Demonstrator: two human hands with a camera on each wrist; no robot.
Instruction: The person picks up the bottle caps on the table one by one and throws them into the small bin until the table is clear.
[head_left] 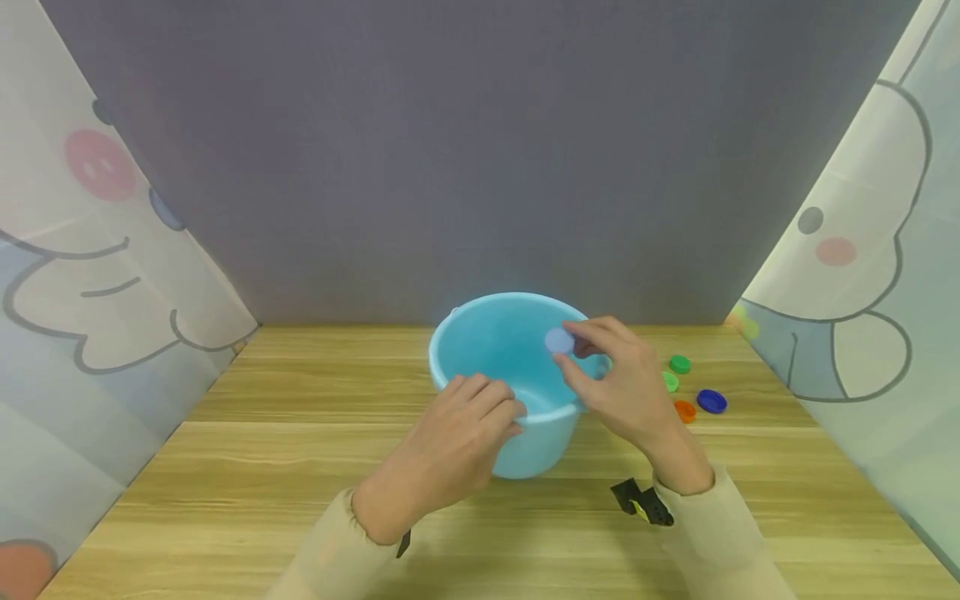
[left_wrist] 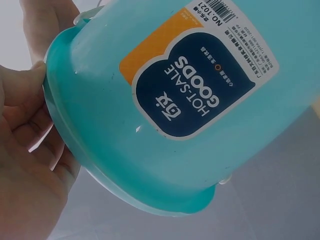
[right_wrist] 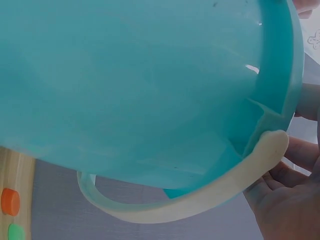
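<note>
A light blue plastic bucket (head_left: 528, 454) stands upright on the wooden table. My left hand (head_left: 453, 442) grips its near rim, fingers curled over the edge and the thumb on the outside, as the left wrist view shows. Over the bucket's right side, my right hand (head_left: 633, 387) pinches a pale lilac round cap (head_left: 558, 341) between thumb and fingers. The cap is hidden in both wrist views. On the bucket's outer wall is a dark blue and orange label (left_wrist: 190, 90). A white handle (right_wrist: 200, 197) hangs along the bucket in the right wrist view.
Right of the bucket lie a dark green cap (head_left: 680, 364), a light green cap (head_left: 671, 382), an orange cap (head_left: 685, 411) and a dark blue cap (head_left: 712, 401). A grey panel (head_left: 480, 167) rises behind the table, with cartoon-printed cloths (head_left: 862, 350) on both sides.
</note>
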